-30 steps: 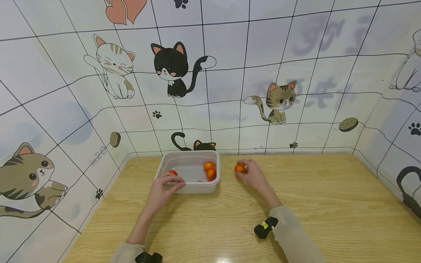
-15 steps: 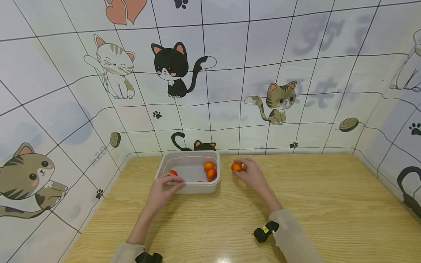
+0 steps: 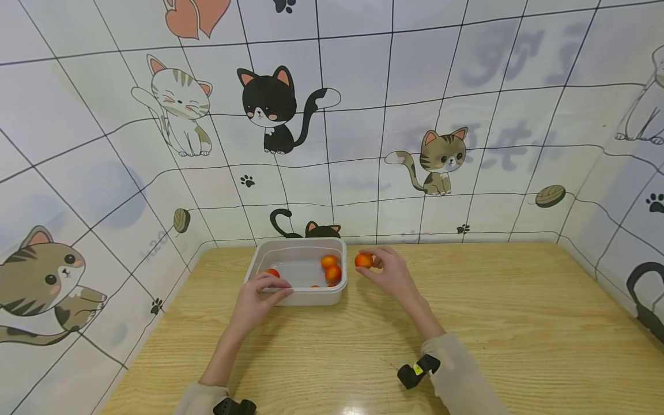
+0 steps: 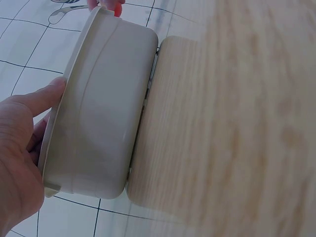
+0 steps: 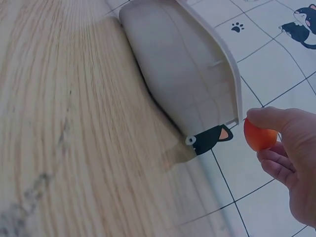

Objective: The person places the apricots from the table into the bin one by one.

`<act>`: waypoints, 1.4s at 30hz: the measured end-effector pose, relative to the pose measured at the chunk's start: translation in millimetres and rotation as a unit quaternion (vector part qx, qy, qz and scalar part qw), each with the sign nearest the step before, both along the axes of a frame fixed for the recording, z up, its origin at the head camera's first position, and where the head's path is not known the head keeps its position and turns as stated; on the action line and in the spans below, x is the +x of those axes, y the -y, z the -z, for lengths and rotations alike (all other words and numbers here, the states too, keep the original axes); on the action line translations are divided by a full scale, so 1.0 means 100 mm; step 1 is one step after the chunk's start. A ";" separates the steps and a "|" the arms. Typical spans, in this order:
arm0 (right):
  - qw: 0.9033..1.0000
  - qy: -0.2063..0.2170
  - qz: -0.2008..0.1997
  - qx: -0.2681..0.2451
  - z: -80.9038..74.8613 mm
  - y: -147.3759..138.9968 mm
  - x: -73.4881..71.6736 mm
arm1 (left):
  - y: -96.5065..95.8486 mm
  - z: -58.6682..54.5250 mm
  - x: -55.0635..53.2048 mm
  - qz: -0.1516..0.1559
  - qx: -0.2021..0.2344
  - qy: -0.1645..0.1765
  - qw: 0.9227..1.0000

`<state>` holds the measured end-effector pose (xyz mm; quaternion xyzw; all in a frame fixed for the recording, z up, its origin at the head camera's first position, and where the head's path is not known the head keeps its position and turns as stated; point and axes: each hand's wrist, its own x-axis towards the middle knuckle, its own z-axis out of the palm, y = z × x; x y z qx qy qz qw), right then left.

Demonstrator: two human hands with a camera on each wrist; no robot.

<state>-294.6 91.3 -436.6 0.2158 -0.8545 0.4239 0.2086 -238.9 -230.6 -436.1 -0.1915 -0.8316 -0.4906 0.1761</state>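
Observation:
My left hand (image 3: pixel 257 301) grips the near left rim of a white plastic box (image 3: pixel 311 297), its thumb outside the wall and its fingers reaching over the edge. In the left wrist view the thumb (image 4: pixel 49 96) lies against the box's outer wall (image 4: pixel 98 113). Just right of the box, my right hand (image 3: pixel 391 274) pinches a small orange-red tomato (image 3: pixel 363 261) between thumb and fingers. The right wrist view shows this tomato (image 5: pixel 259 136) beside the box's rim, apart from it. Inside the box lie several similar tomatoes (image 3: pixel 333 274), some partly hidden by the front wall and left hand.
The box stands on a wooden table (image 3: pixel 493 311) close to the back wall (image 3: pixel 358 127), which is covered with a cat-printed sheet. Black wrist cameras (image 3: pixel 417 372) are strapped over both sleeves.
My right hand has moved left with the tomato, closer to the box's right side. The left hand and the box have stayed in place.

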 end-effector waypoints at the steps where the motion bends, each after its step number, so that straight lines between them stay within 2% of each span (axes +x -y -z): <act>1: 1.000 -0.004 -0.002 -0.001 -0.02 0.02 0.01 | 0.00 0.00 0.00 -0.001 -0.001 0.001 1.000; 7: 1.000 -0.020 -0.018 -0.006 -0.12 0.13 0.09 | 0.01 0.00 0.00 -0.004 -0.007 0.008 1.000; 14: 0.998 -0.037 -0.058 -0.009 -0.20 0.29 0.17 | 0.01 0.02 -0.01 -0.003 -0.010 -0.006 1.000; 19: 0.996 -0.027 -0.079 -0.011 -0.19 0.38 0.19 | -0.09 -0.19 0.14 -0.006 -0.010 0.010 1.000; 22: 0.995 -0.036 -0.091 -0.010 -0.17 0.41 0.20 | -0.14 -0.30 0.22 -0.005 -0.014 0.016 1.000; 29: 0.991 -0.071 -0.117 -0.001 -0.15 0.45 0.19 | -0.15 -0.34 0.23 -0.002 -0.013 0.021 1.000; 32: 0.990 -0.072 -0.121 -0.005 -0.14 0.46 0.20 | -0.14 -0.30 0.21 -0.006 -0.015 0.020 1.000; 38: 0.990 -0.071 -0.119 -0.003 -0.13 0.47 0.21 | -0.07 -0.10 0.06 -0.016 -0.013 0.009 1.000; 42: 0.991 -0.069 -0.119 0.000 -0.14 0.47 0.22 | -0.03 -0.03 0.01 -0.016 -0.009 0.014 1.000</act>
